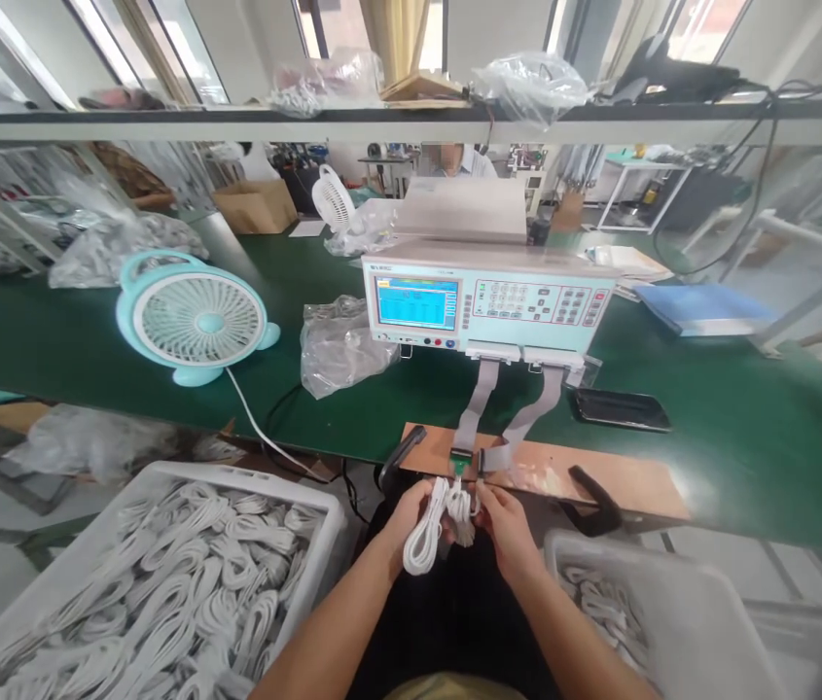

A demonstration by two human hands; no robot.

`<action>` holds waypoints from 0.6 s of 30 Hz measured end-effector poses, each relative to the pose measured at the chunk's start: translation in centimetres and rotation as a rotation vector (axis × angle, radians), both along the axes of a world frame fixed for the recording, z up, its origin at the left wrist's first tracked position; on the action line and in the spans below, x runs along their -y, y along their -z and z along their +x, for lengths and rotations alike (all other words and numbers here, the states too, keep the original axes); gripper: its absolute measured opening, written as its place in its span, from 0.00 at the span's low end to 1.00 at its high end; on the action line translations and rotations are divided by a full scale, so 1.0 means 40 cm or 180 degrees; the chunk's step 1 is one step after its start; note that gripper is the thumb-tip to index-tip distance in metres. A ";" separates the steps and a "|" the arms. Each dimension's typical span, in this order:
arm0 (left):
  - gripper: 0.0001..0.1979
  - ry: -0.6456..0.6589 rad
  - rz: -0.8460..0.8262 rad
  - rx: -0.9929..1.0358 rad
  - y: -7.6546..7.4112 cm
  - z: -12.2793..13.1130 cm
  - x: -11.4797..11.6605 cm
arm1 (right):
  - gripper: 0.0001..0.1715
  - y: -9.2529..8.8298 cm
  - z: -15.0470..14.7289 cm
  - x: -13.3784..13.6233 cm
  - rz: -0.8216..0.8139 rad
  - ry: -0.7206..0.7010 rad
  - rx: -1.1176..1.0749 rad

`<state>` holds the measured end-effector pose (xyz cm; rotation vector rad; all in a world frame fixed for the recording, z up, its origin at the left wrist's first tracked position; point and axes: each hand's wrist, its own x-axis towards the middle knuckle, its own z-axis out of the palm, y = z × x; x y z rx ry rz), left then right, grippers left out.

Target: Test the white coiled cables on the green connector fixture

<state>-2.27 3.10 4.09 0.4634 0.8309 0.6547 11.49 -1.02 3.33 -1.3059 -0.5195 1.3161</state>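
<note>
My left hand (411,510) is closed around a coiled white cable (431,525), whose loop hangs down below my fingers. Pinching the cable's end, my right hand (502,520) is closed just below a small green connector board (463,465) on a wooden fixture (600,476). Two grey ribbon cables (480,403) run from that board up to a white tester with a blue screen (487,301).
A white bin (162,583) full of coiled white cables sits at lower left, another bin (673,612) with some cables at lower right. On the green bench (746,428) stand a pale blue fan (192,316), plastic bags (341,345) and a black phone (622,408). A person sits beyond the tester.
</note>
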 end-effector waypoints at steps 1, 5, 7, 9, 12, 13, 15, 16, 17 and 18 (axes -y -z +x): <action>0.13 0.0026 0.0066 0.0007 -0.007 -0.002 0.000 | 0.19 -0.001 -0.001 0.000 0.0009 0.0013 0.0019; 0.14 -0.0177 0.0369 -0.0009 -0.018 -0.003 0.015 | 0.20 -0.002 -0.011 -0.001 0.0049 0.0070 0.0032; 0.13 -0.0265 0.0471 -0.0031 -0.016 0.000 0.023 | 0.19 0.000 -0.015 -0.001 0.0053 0.0101 -0.0034; 0.12 -0.0354 0.0561 -0.0024 -0.016 0.002 0.029 | 0.18 0.003 -0.017 0.000 0.0047 0.0141 -0.0077; 0.14 -0.0296 0.0567 -0.0025 -0.021 0.005 0.030 | 0.19 0.004 -0.019 -0.001 0.0090 0.0181 -0.0118; 0.15 -0.0211 0.0526 -0.0039 -0.025 0.006 0.029 | 0.19 0.004 -0.020 -0.002 0.0116 0.0189 -0.0137; 0.17 -0.0104 0.0451 -0.0094 -0.030 0.009 0.029 | 0.18 0.002 -0.026 -0.003 0.0168 0.0220 -0.0156; 0.17 -0.0111 0.0427 -0.0141 -0.032 0.011 0.031 | 0.18 0.000 -0.032 -0.001 0.0189 0.0235 -0.0131; 0.18 -0.0131 0.0414 -0.0198 -0.033 0.012 0.035 | 0.17 -0.001 -0.038 0.002 0.0206 0.0245 -0.0072; 0.17 -0.0155 0.0404 -0.0260 -0.033 0.012 0.041 | 0.17 -0.001 -0.044 0.007 0.0224 0.0242 0.0011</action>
